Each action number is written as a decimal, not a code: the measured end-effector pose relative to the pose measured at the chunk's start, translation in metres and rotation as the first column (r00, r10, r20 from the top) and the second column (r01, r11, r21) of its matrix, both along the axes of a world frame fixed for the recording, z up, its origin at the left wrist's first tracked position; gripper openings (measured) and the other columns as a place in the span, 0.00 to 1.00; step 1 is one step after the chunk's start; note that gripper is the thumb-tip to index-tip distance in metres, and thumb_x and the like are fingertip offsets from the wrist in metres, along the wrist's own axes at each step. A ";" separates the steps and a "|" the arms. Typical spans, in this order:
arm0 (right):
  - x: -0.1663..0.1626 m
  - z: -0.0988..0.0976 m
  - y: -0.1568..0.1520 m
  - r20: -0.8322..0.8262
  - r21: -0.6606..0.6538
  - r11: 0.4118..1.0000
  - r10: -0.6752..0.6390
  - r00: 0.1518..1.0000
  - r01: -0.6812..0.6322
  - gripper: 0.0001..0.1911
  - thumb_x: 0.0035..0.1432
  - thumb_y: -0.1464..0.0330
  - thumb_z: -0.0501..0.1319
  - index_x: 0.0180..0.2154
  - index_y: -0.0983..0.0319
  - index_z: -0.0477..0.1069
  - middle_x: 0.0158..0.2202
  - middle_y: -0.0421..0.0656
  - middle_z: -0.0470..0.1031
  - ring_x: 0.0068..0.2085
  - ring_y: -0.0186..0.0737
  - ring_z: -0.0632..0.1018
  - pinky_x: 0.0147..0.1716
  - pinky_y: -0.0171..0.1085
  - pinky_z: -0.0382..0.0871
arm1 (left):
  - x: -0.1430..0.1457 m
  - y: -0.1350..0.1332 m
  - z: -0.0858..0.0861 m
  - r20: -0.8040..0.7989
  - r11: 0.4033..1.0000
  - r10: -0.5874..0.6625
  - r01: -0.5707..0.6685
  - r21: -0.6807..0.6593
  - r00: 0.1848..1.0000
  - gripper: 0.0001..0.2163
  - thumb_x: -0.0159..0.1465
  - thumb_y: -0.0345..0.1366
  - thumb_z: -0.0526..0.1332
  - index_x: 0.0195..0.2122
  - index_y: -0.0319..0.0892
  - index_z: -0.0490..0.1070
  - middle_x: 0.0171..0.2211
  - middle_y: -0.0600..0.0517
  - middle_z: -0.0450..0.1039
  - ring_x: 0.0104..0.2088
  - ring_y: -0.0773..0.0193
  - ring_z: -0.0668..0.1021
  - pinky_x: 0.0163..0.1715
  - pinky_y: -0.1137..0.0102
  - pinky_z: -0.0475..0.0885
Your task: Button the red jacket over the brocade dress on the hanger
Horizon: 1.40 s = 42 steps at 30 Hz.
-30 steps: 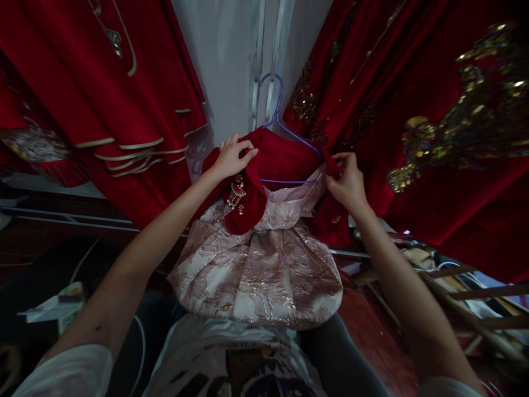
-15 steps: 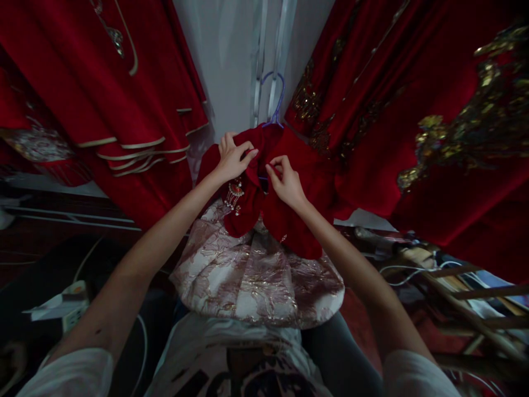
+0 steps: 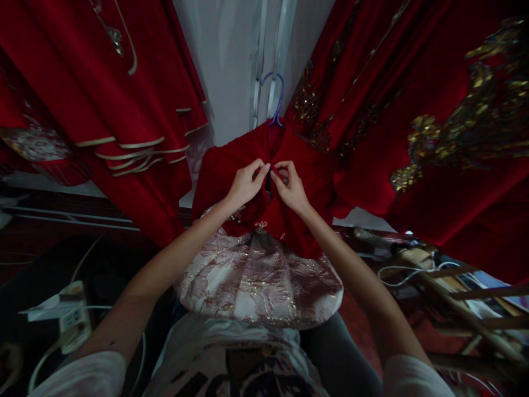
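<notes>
In front of me a red jacket (image 3: 231,154) hangs on a purple hanger (image 3: 279,102). Below it spreads a pale skirt (image 3: 264,275) with a pinkish, shiny pattern, reaching down to my lap. My left hand (image 3: 249,182) pinches the left front edge of the jacket near its middle opening. Close beside it, my right hand (image 3: 291,186) pinches the right front edge, and the fingertips of both hands nearly meet. A beaded ornament (image 3: 237,214) on the jacket is partly covered by my left wrist. Any fastener between the fingers is too small to make out.
Red garments (image 3: 140,99) with pale-edged hems hang at left. More red cloth with gold sequin work (image 3: 417,149) hangs at right. A power strip (image 3: 74,317) with cables lies lower left; a wooden rack (image 3: 471,314) holding flat items stands lower right.
My left hand has moved down and right, bringing the left front edge over to the right one. The jacket's opening has narrowed. My right hand has shifted only slightly.
</notes>
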State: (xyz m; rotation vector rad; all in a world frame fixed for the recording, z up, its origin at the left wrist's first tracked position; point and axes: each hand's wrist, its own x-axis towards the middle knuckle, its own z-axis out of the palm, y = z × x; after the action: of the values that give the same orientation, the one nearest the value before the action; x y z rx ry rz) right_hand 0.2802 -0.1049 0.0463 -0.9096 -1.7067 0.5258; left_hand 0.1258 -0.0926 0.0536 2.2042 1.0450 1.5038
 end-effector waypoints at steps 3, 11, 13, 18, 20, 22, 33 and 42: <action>0.000 -0.006 -0.001 -0.128 -0.065 0.991 0.108 0.986 -0.117 0.20 0.54 0.57 0.62 0.45 0.55 0.58 0.32 0.36 0.65 0.31 0.32 0.71 0.31 0.33 0.68 | -0.002 0.001 -0.001 0.165 0.977 -0.122 0.147 -0.153 0.979 0.16 0.67 0.48 0.53 0.32 0.41 0.68 0.25 0.55 0.68 0.26 0.70 0.73 0.30 0.74 0.68; 0.006 -0.016 -0.010 -0.279 -0.108 0.961 0.216 0.936 -0.254 0.24 0.47 0.61 0.68 0.44 0.54 0.62 0.37 0.38 0.70 0.38 0.34 0.75 0.42 0.36 0.73 | -0.013 -0.009 -0.022 0.459 0.903 -0.192 0.339 -0.263 0.867 0.10 0.56 0.33 0.65 0.39 0.41 0.69 0.39 0.50 0.75 0.40 0.67 0.78 0.46 0.68 0.73; 0.005 -0.017 -0.011 -0.280 -0.105 0.967 0.194 0.940 -0.230 0.20 0.48 0.60 0.68 0.42 0.55 0.64 0.38 0.40 0.71 0.39 0.34 0.75 0.43 0.37 0.73 | -0.013 -0.011 -0.026 0.485 0.916 -0.161 0.313 -0.250 0.859 0.09 0.55 0.32 0.66 0.37 0.41 0.68 0.37 0.51 0.74 0.38 0.68 0.77 0.45 0.68 0.72; 0.003 -0.014 -0.013 -0.299 -0.109 0.969 0.182 0.937 -0.223 0.17 0.49 0.60 0.69 0.40 0.57 0.70 0.39 0.41 0.75 0.39 0.34 0.76 0.45 0.37 0.73 | -0.012 -0.011 -0.028 0.380 0.913 -0.196 0.310 -0.264 0.904 0.06 0.57 0.32 0.63 0.34 0.40 0.69 0.34 0.53 0.73 0.35 0.69 0.77 0.40 0.71 0.73; 0.001 -0.012 -0.014 -0.302 -0.096 0.975 0.163 0.939 -0.200 0.16 0.49 0.60 0.68 0.40 0.58 0.71 0.40 0.41 0.76 0.40 0.35 0.77 0.45 0.37 0.73 | -0.012 -0.013 -0.025 0.306 0.934 -0.185 0.264 -0.240 0.934 0.05 0.58 0.32 0.62 0.34 0.40 0.69 0.34 0.52 0.73 0.35 0.68 0.77 0.37 0.73 0.73; -0.001 -0.011 -0.016 -0.298 -0.072 0.986 0.125 0.946 -0.153 0.15 0.50 0.61 0.68 0.40 0.58 0.72 0.40 0.42 0.76 0.41 0.35 0.77 0.45 0.38 0.73 | -0.013 -0.018 -0.020 0.205 0.966 -0.154 0.191 -0.177 0.967 0.04 0.59 0.32 0.60 0.35 0.41 0.69 0.35 0.52 0.73 0.35 0.68 0.77 0.37 0.73 0.73; -0.007 -0.011 -0.027 -0.196 0.039 0.993 -0.097 0.976 0.107 0.15 0.58 0.60 0.61 0.45 0.59 0.75 0.44 0.44 0.76 0.44 0.37 0.78 0.45 0.38 0.76 | -0.008 -0.031 0.000 -0.082 0.997 -0.058 0.061 0.046 0.995 0.02 0.60 0.33 0.59 0.34 0.40 0.69 0.33 0.51 0.72 0.33 0.68 0.75 0.35 0.72 0.73; 0.002 -0.008 -0.027 -0.135 0.024 0.999 -0.029 0.990 0.033 0.18 0.56 0.61 0.63 0.49 0.56 0.75 0.45 0.43 0.76 0.44 0.38 0.78 0.47 0.42 0.76 | -0.009 -0.028 0.001 -0.152 0.997 -0.058 0.066 0.049 0.987 0.02 0.59 0.32 0.60 0.33 0.40 0.70 0.31 0.52 0.74 0.31 0.68 0.76 0.35 0.72 0.73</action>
State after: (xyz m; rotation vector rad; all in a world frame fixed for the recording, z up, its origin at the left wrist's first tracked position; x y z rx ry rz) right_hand 0.2821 -0.1315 0.0387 -0.8609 -1.5717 0.5311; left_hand 0.1167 -0.1201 0.0543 2.3962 0.9793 1.3729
